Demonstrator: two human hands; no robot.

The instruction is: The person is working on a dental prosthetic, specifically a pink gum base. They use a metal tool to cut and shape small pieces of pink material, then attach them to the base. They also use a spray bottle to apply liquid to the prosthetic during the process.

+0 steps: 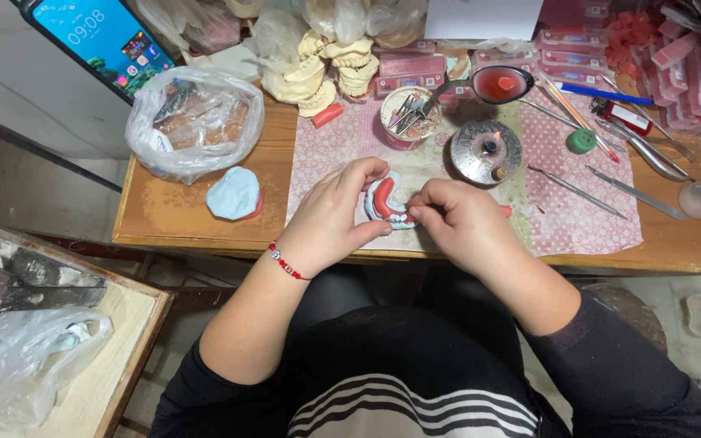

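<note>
Denture model (386, 203) sits at the mat's (586, 219) near edge, between both hands. Left hand (330, 217) fingers clamp its left side; right hand (458, 221) fingertips pinch together at its right front. Arch opens away from the person.

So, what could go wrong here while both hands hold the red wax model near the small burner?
1. The lit burner stands just beyond the right hand; a reach forward might touch the flame.
2. The wax model is held at the table edge by the left hand too; a loose grip could drop it into the lap.
3. Thin metal tools lie close on the right; a sleeve may sweep them off.
</note>
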